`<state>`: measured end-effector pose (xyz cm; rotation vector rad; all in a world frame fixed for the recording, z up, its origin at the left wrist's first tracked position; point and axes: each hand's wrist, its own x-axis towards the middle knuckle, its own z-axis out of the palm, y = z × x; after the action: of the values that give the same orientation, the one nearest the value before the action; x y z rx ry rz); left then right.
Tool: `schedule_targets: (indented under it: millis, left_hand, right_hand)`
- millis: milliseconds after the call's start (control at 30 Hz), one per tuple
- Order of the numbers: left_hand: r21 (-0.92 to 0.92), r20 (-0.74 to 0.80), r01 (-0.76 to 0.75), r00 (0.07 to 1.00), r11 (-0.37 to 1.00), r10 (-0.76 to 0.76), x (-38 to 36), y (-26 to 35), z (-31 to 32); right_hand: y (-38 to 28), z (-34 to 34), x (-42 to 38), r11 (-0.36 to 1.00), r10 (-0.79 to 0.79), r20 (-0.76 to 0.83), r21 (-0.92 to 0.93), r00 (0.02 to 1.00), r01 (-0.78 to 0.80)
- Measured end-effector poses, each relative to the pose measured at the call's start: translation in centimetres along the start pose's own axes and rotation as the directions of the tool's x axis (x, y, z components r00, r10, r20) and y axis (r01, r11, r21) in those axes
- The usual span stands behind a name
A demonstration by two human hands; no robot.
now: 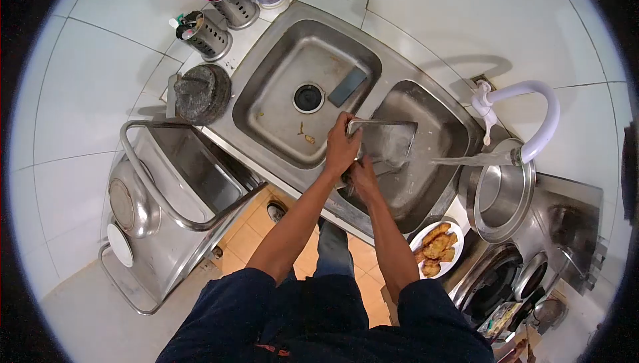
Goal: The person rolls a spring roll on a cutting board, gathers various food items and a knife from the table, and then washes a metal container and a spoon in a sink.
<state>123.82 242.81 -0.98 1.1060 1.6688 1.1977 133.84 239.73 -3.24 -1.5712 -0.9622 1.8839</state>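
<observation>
Over the right-hand sink basin (pixel 432 123), a see-through rectangular container (pixel 393 142) is held tilted, its surface wet. My left hand (pixel 341 146) is closed on its near left corner. Just below, my right hand (pixel 363 176) is at the container's lower edge, its fingers curled and partly hidden. Water (pixel 476 160) streams sideways from the white curved faucet (pixel 547 113) towards the container.
The left-hand basin (pixel 266 96) holds a dark grey rectangular block (pixel 348 87) and food scraps. A stone mortar (pixel 202 93) and utensil holders (pixel 236 6) stand at left. Fried food lies on a white plate (pixel 454 230); steel pots (pixel 502 196) stand at right.
</observation>
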Motion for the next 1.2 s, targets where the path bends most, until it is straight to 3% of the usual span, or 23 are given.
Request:
schedule_targets:
  millis: [67, 167, 367, 467, 500, 567, 633, 700, 800, 833, 1000, 1033, 1067, 1133, 1167, 1200]
  left_hand:
    - [0.106, 0.01, -0.029, 1.0, 0.994, 0.028, -0.1, 0.6, 0.3]
    - [0.086, 0.058, 0.069, 0.996, 0.994, -0.074, 0.7, 0.6, 0.3]
    - [0.19, 0.097, -0.043, 0.995, 0.981, 0.025, 3.2, -0.9, 0.7]
    - [0.261, 0.009, -0.241, 0.969, 0.935, 0.248, 3.7, -3.1, 1.0]
    - [0.225, 0.065, -0.231, 0.973, 0.947, 0.222, 2.8, 0.6, -0.2]
    - [0.215, 0.105, -0.202, 0.978, 0.956, 0.183, 2.0, 2.8, -1.1]
    - [0.141, 0.142, -0.089, 0.987, 0.986, 0.069, 1.1, 5.5, -1.4]
    - [0.19, 0.093, -0.175, 0.983, 0.966, 0.16, 0.2, 6.8, -1.4]
    - [0.192, 0.05, -0.197, 0.98, 0.961, 0.191, -0.5, 8.2, -1.3]
    - [0.181, 0.038, -0.187, 0.982, 0.965, 0.184, -0.6, 8.3, -1.4]
    - [0.181, 0.033, -0.342, 0.939, 0.922, 0.342, 1.2, 8.3, -1.6]
    - [0.193, 0.05, -0.378, 0.925, 0.905, 0.376, 1.5, 8.4, -1.8]
    - [0.075, 0.002, -0.311, 0.95, 0.947, 0.312, 1.7, 8.5, -2.0]
    - [-0.171, -0.069, -0.178, 0.983, 0.969, 0.169, 2.2, 9.0, -2.4]
    - [-0.147, -0.1, -0.19, 0.979, 0.971, 0.177, 2.5, 9.7, -2.9]
    - [-0.181, -0.127, -0.17, 0.981, 0.969, 0.149, 2.5, 9.9, -3.3]
  right_hand:
    - [-1.5, 0.7, 0.1, 0.948, -0.034, -0.027, 0.316, 0.999, 0.04]
    - [-1.9, -0.6, 3.3, 0.913, 0.161, 0.015, 0.378, 0.987, -0.154]
    - [-4.1, -1.3, 4.6, 0.777, 0.159, -0.013, 0.619, 0.987, -0.117]
    - [-3.7, -3.3, 6.6, 0.619, 0.255, -0.116, 0.782, 0.96, -0.07]
    - [-3.2, -4.4, 7.6, 0.546, 0.304, -0.155, 0.837, 0.94, -0.038]
    - [0.8, -9.1, 11.5, 0.53, 0.265, -0.121, 0.847, 0.956, -0.04]
    - [-0.3, -10.5, 11.6, 0.585, 0.216, -0.149, 0.811, 0.965, -0.006]
    - [-1.4, -10.4, 11.5, 0.576, 0.197, -0.183, 0.817, 0.963, 0.037]
    - [-3.7, -8.6, 10.9, 0.766, 0.141, -0.323, 0.635, 0.936, 0.104]
    - [-4.7, -7.6, 10.6, 0.807, 0.047, -0.389, 0.557, 0.92, 0.194]
    - [-7.0, -1.8, 8.3, 0.887, -0.202, -0.434, 0.3, 0.878, 0.352]
    - [-7.3, -1.1, 7.3, 0.891, -0.299, -0.357, 0.228, 0.885, 0.393]
    - [-7.7, -0.3, 6.2, 0.886, -0.387, -0.267, 0.158, 0.883, 0.436]
    - [-9.6, 2.5, 3.6, 0.743, -0.635, -0.224, 0.083, 0.739, 0.664]
    - [-10.3, 3.1, 2.8, 0.645, -0.743, -0.195, 0.049, 0.641, 0.762]
    - [-10.5, 2.9, 2.6, 0.696, -0.715, -0.083, 0.013, 0.694, 0.718]
